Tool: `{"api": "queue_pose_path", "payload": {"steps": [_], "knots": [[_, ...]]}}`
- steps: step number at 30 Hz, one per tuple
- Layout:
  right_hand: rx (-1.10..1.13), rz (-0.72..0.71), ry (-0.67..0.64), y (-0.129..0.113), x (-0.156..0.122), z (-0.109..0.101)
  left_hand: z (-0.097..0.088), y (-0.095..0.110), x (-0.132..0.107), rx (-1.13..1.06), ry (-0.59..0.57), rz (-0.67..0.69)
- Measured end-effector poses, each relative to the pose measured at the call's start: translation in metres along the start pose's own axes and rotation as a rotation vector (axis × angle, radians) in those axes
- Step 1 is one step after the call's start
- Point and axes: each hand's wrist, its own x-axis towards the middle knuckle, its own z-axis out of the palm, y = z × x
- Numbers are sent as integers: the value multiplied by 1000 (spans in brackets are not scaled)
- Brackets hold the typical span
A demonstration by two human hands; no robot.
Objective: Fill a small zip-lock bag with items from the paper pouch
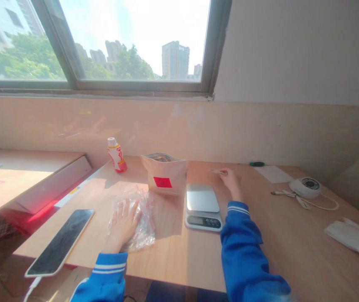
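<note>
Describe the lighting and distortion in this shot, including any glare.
In the head view, the window is overexposed, nearly white at its middle; sunlight lays a bright patch across the desk, the paper bag casts a soft shadow toward the camera, the plastic bag glints, and wide-angle distortion slants the window's frame.

A crumpled, red-streaked clear plastic bag [143, 222] lies flat; a thin pale stick [215, 170], possibly wooden, points left.

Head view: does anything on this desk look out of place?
Yes: the phone lies with its lower end jutting past the front edge of the desk, a white cable hanging from it, so it looks unsteady.
</note>
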Motion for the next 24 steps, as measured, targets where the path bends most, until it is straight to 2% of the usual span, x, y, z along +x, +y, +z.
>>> {"api": "queue_pose_path", "payload": {"steps": [3, 5, 9, 11, 12, 15, 18, 19, 22, 24], "knots": [[142, 31, 81, -17, 4, -29, -7, -2, 3, -104, 29, 0], [307, -20, 99, -30, 3, -50, -17, -3, 4, -167, 100, -13], [514, -139, 34, -60, -8, -87, -54, 8, -1, -323, 328, 5], [569, -172, -3, -76, -18, -103, -76, 23, -7, -528, 426, 48], [601, -195, -43, -85, -23, -110, -86, 34, -10, -668, 434, 110], [700, -257, -215, -111, -40, -127, -107, 73, -21, -1079, 309, 252], [780, -304, -372, -134, -54, -134, -115, 108, -31, -1299, 151, 377], [801, -324, -417, -141, -56, -133, -116, 116, -33, -1369, 65, 410], [816, -395, -562, -156, -60, -122, -114, 126, -39, -1502, -148, 460], [792, -454, -654, -163, -61, -112, -112, 123, -42, -1522, -213, 474]]}}
